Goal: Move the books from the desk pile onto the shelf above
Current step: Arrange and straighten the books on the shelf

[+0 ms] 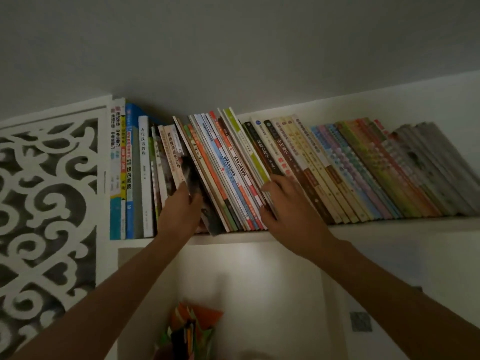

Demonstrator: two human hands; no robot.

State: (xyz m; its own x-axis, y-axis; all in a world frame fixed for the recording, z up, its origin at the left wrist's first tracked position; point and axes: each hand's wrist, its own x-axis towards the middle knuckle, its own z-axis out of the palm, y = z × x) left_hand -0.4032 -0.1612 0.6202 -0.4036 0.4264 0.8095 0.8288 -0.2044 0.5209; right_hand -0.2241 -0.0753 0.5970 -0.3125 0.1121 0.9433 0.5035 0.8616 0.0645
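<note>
A long row of books fills the white shelf above the desk, most of them leaning left. My left hand is raised to the shelf, its fingers reaching into a gap against a dark-covered book that stands tilted among the row. My right hand lies flat with straight fingers against the spines of a thin bundle of leaning books, near a green-spined one. The desk pile is out of view.
A white fretwork panel closes off the shelf's left end. Upright books stand beside it. Below the shelf is a lit white wall with colourful paper items at the bottom. The ceiling is close above the books.
</note>
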